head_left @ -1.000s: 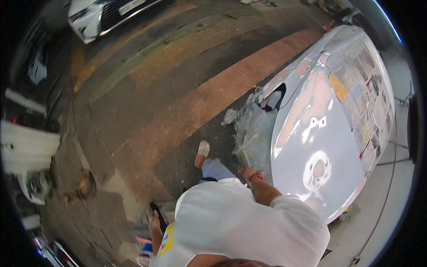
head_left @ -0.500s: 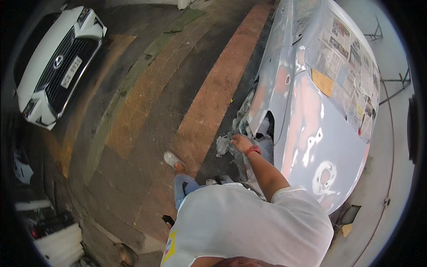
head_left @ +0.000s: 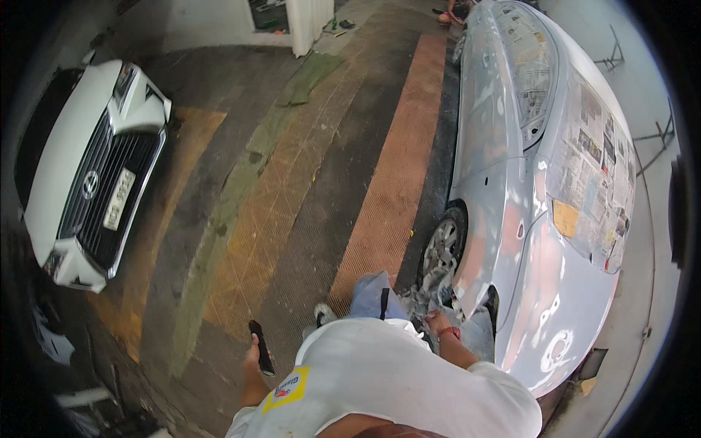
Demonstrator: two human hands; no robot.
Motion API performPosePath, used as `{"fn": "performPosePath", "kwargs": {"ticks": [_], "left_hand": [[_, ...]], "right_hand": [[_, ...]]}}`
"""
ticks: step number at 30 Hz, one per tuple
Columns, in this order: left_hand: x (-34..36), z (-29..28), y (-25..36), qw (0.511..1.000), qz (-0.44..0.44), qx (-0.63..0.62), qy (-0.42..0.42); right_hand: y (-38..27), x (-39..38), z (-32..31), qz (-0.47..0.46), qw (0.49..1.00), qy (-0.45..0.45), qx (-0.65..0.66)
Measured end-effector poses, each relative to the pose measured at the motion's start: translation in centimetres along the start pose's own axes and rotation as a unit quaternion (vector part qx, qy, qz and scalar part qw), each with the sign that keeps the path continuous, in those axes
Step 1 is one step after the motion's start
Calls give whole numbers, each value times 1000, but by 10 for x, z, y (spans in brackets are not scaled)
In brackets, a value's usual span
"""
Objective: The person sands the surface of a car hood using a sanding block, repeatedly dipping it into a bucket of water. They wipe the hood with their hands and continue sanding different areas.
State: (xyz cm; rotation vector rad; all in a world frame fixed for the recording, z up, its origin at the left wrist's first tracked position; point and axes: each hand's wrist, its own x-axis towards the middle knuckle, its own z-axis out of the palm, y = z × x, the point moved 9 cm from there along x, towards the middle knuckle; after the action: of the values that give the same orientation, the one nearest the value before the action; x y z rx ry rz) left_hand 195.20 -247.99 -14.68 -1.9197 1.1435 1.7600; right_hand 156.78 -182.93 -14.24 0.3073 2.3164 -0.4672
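Observation:
My left hand is closed round a long black object at my left side. My right hand, with a red band at the wrist, hangs with loosely bent, empty fingers beside a grey primed car with pink filler patches and newspaper-masked glass. Crumpled grey plastic sheeting lies by that hand, around the lower rear of the car and its wheel; whether the hand touches it is unclear. An open recess shows in the bodywork nearby.
A white car faces in from the left. A striped mat runs along the floor between the cars. Another person is at the grey car's far end. A doorway is at the back; metal stands line the right wall.
The view has swung along the grey car, bringing its side, wheel and the far person into sight. My left hand with the black object has come back into fuller view.

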Motion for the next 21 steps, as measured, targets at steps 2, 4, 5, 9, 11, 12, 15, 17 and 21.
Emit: {"fn": "performPosePath", "kwargs": {"ticks": [2,4,5,9,11,12,15,17,21], "left_hand": [[14,8,103,998,52,34,5],[20,27,183,999,19,42,23],[25,42,217,998,26,55,22],[-2,103,362,982,88,129,102],[18,159,399,975,128,138,114],[43,199,410,979,120,141,83],[44,223,453,978,74,170,95],[58,255,466,982,26,177,59],[107,335,530,982,-8,187,-12]], "right_hand": [[-44,18,-10,26,999,0,20],[-66,53,-6,27,999,-13,20],[-65,91,1,-17,1000,4,-11],[-136,175,2,22,999,-39,14],[-140,278,-12,-52,970,-117,-205],[-126,327,-34,-83,940,-136,-303],[-292,376,-152,-132,981,-12,-142],[-367,394,-269,-80,990,99,63],[-479,465,-428,-134,961,193,144]]}}
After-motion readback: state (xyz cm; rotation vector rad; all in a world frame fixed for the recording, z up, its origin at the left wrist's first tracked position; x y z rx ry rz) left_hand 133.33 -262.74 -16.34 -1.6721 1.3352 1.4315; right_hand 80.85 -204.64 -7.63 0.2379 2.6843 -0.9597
